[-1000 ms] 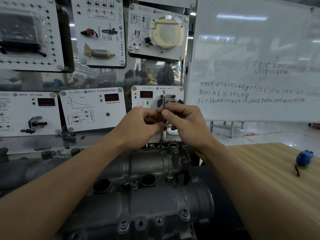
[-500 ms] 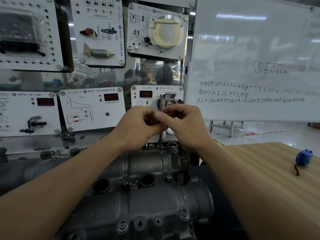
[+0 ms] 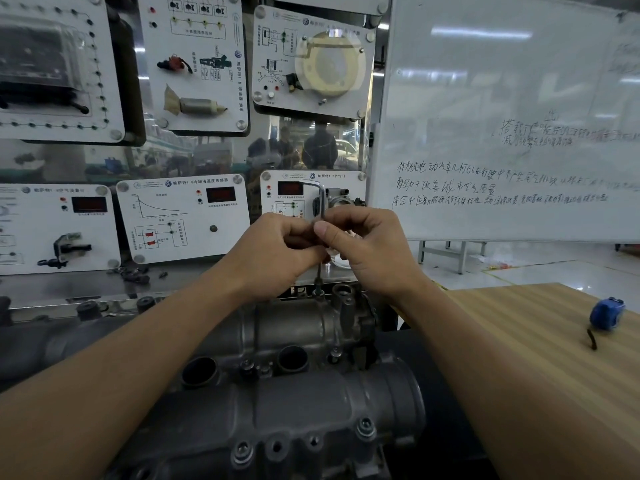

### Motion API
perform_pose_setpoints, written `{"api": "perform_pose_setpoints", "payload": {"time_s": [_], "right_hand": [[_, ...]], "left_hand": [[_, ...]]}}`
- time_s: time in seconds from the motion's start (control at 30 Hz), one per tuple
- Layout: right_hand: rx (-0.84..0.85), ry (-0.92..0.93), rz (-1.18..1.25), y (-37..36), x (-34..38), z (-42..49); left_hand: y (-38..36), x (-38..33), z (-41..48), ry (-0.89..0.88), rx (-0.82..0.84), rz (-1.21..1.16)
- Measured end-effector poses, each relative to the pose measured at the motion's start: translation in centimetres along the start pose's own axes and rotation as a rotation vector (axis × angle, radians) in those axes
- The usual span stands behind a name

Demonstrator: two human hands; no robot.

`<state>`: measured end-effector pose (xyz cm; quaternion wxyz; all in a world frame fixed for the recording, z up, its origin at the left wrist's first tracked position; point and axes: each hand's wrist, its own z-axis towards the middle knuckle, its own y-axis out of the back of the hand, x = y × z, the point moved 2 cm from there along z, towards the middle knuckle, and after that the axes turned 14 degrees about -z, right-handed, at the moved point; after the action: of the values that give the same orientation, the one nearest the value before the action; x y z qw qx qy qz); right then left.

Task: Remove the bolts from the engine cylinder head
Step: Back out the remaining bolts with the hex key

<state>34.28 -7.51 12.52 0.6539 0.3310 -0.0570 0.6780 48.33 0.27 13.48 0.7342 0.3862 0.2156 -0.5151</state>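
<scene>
You are pinching an L-shaped hex key (image 3: 322,216) with both hands at the far edge of the engine cylinder head (image 3: 277,393). Your left hand (image 3: 277,258) is curling its fingers closed around the key's upright shaft from the left, and your right hand (image 3: 367,251) is closing thumb and forefinger on the same shaft from the right, so the two hands are touching each other around it. The key's short arm is pointing left above your knuckles, and its long shaft is running straight down below your hands into a bolt (image 3: 318,293) that is sitting on the far upper edge of the head, just left of a round open port. The cylinder head is lying across the lower middle of the view between your forearms, with two dark round openings on its top face and more bolts (image 3: 365,427) showing along its near edge. To the right, a wooden desk (image 3: 519,341) is carrying a blue tape measure (image 3: 606,312), well apart from the head. Behind your hands, white training panels (image 3: 183,216) with red displays are hanging on a frame, and a whiteboard (image 3: 502,133) with handwriting is standing at right.
</scene>
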Motion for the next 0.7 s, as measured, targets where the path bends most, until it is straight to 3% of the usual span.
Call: {"api": "perform_pose_setpoints", "payload": {"time_s": [0.7], "right_hand": [[-0.064,-0.033,0.115,-0.48,0.57,-0.22]], "left_hand": [[0.12,0.37,0.20,-0.024,-0.096,0.085]]}}
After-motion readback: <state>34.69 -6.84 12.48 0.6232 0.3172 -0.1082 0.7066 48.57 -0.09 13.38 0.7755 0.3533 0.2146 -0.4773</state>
